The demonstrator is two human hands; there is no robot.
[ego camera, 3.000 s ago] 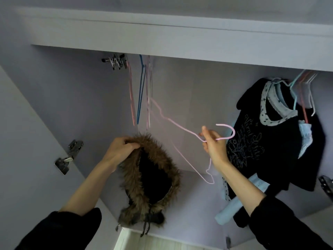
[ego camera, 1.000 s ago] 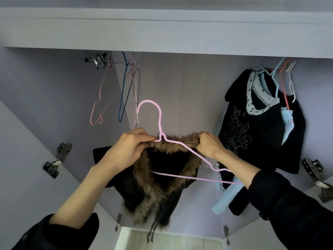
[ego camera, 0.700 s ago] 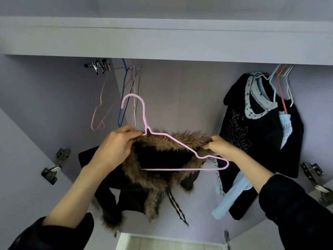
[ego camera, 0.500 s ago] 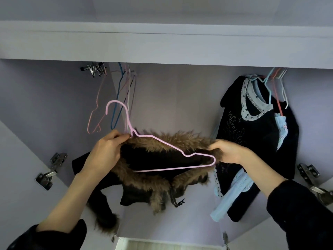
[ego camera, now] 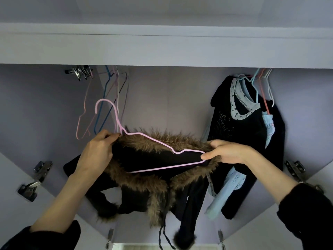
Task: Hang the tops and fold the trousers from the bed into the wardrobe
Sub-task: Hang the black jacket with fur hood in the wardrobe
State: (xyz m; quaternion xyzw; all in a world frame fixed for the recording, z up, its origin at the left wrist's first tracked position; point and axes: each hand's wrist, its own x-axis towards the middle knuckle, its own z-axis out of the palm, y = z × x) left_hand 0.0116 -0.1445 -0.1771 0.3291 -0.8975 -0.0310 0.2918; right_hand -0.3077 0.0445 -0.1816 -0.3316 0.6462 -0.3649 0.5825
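A black top with a brown fur collar (ego camera: 153,177) hangs between my hands inside the open wardrobe. A pink wire hanger (ego camera: 126,134) lies across its collar, hook up and to the left. My left hand (ego camera: 98,150) grips the collar's left end at the base of the hook. My right hand (ego camera: 225,152) pinches the collar's right end together with the hanger's right corner. The sleeves with fur cuffs dangle below.
Several empty wire hangers (ego camera: 106,98) hang at the upper left beside metal clips (ego camera: 79,72). A black printed top (ego camera: 239,141) and a light blue garment (ego camera: 227,188) hang at the right. Door hinges (ego camera: 36,179) sit on both open doors. The wardrobe's top shelf edge (ego camera: 165,49) runs overhead.
I took the pink hanger off the rail and laid it into the fur collar. Both hands have spread the collar wider along the hanger, whose hook has swung left.
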